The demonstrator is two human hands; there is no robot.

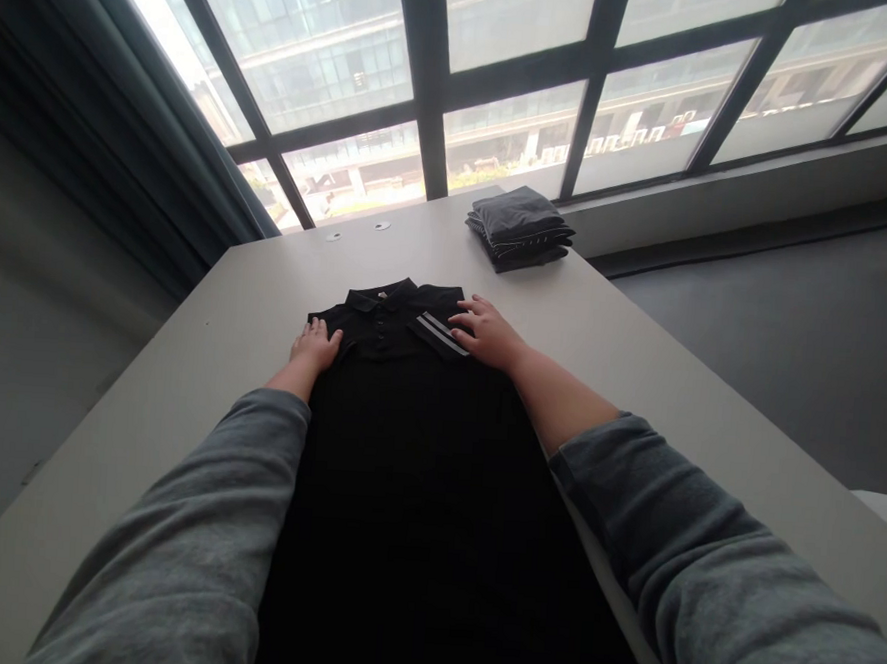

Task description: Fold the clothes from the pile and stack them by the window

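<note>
A black collared shirt point(420, 471) lies spread on the white table, its collar toward the window. One sleeve with two pale stripes point(441, 334) is folded inward over the chest on the right. My left hand point(316, 345) rests on the shirt's left shoulder edge, fingers extended and thumb apart. My right hand point(487, 333) lies at the right shoulder beside the striped cuff, its fingers spread over the fabric. The left sleeve is mostly hidden near my left hand.
A stack of folded dark and grey clothes point(520, 229) sits at the far edge of the white table point(636, 384). Large windows stand behind it, with a dark curtain point(142, 103) at the left. Two small round discs lie near the far edge.
</note>
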